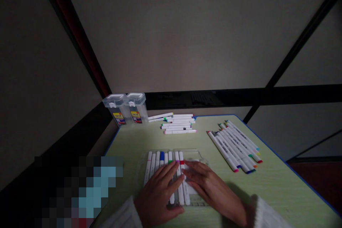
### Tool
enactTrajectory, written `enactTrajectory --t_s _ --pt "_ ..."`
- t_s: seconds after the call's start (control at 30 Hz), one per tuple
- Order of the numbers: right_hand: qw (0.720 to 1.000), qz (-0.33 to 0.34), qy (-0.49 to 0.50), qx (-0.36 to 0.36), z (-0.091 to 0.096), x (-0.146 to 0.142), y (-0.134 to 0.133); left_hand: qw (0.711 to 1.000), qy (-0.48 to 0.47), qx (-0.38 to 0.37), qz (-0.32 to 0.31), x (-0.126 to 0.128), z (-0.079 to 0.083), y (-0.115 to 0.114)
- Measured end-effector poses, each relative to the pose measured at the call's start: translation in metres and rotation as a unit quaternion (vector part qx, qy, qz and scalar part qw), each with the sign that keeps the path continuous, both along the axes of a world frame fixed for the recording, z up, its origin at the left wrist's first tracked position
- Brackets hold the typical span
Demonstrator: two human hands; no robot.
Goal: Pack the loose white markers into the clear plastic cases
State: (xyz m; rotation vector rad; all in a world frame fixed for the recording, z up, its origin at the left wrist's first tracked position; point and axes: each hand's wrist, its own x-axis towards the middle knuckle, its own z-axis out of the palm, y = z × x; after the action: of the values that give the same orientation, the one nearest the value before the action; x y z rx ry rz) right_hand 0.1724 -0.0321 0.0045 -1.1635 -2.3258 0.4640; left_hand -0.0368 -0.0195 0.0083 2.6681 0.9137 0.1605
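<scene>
In front of me a clear plastic tray [197, 151] holds a row of white markers [153, 164] lying side by side, several with coloured bands. My left hand [160, 194] lies across the middle of the row, its fingers stretched out over the markers. At the row's right end is a white marker with a red band [186, 190]. My right hand [213, 187] rests beside it, fingers extended and fingertips at that marker's side. The right part of the tray is partly hidden beneath the right hand.
Two clear lidded containers [127, 115] with yellow labels stand at the table's back left. More white markers [179, 124] lie behind the tray, and another group [235, 146] spreads at the right. A wall [187, 42] rises behind the table [123, 164].
</scene>
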Motion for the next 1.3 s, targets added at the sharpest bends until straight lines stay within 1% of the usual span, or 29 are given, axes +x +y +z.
enactTrajectory --t_s 0.13,0.33,0.6,0.83,0.97,1.07,1.17,1.23,1.3 --pt "1.0 0.003 0.0 -0.007 -0.002 -0.001 0.002 1.0 -0.01 -0.005 -0.002 0.0 0.0 0.001" --pt "1.0 0.0 -0.006 -0.028 0.001 -0.004 0.002 1.0 -0.002 -0.002 -0.001 0.001 0.001 0.001" --pt "1.0 -0.002 0.009 0.001 -0.004 -0.003 0.002 1.0 0.01 0.009 0.0 0.004 0.004 0.0" --pt "1.0 -0.002 -0.003 0.014 -0.002 -0.004 0.003 1.0 0.012 0.026 0.006 0.005 0.003 0.0" --pt "1.0 0.003 0.001 0.017 -0.004 -0.005 0.004 1.0 0.01 0.026 0.007 0.005 0.006 0.001" --pt "1.0 0.001 -0.002 0.019 -0.006 -0.004 0.005 1.0 -0.014 0.02 0.012 0.005 0.011 0.003" --pt "1.0 0.003 -0.008 0.021 -0.007 -0.004 0.005 0.997 -0.067 0.016 0.029 0.006 0.012 0.005" --pt "1.0 0.006 -0.008 0.026 -0.008 -0.004 0.006 0.992 -0.108 0.015 0.06 0.007 0.011 0.008" --pt "0.999 0.005 -0.007 0.033 -0.009 -0.004 0.006 0.982 -0.155 0.019 0.106 0.009 0.008 0.012"
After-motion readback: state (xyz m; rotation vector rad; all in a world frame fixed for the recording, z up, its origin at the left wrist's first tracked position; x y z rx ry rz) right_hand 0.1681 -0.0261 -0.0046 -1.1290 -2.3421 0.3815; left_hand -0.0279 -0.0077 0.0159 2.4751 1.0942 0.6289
